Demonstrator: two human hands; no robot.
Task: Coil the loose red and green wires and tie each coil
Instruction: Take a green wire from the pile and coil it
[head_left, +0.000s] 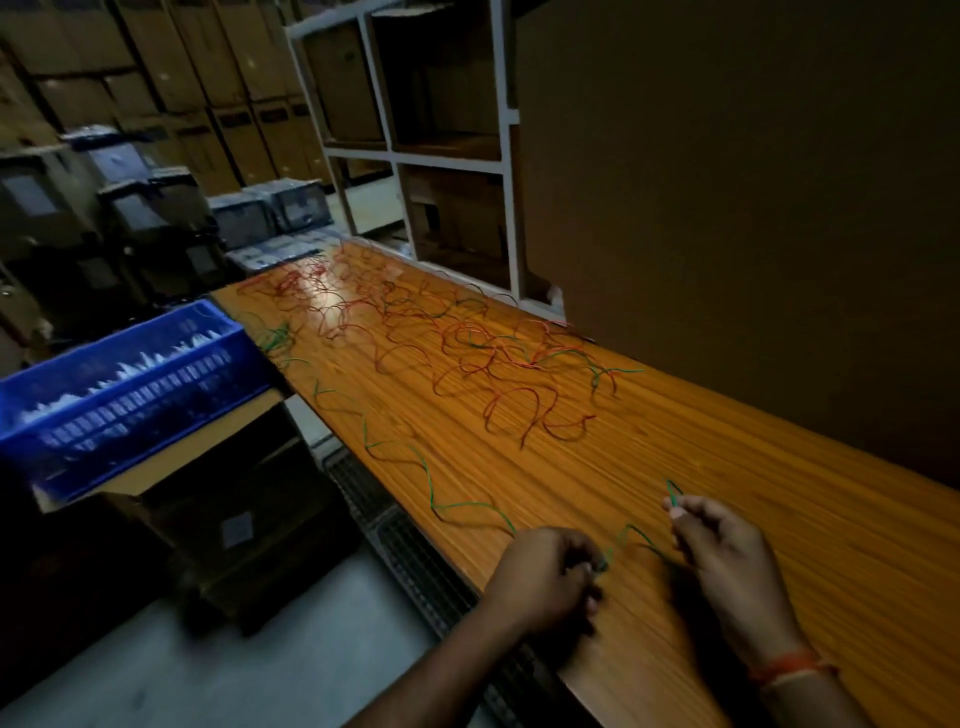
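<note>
Head view: both hands pinch a green wire (447, 503) over the bench (779, 545), left fingers (584, 569) and right fingers (675, 506) curled on it; blue crate (78, 441) holds white pieces (135, 364).

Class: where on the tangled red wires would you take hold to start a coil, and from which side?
Pinch a free end at the near edge of the red wires, coming from the near side. Ends stick out there on bare table; further back the loops overlap. Both hands, left hand and right hand, now pinch the green wire.
</note>
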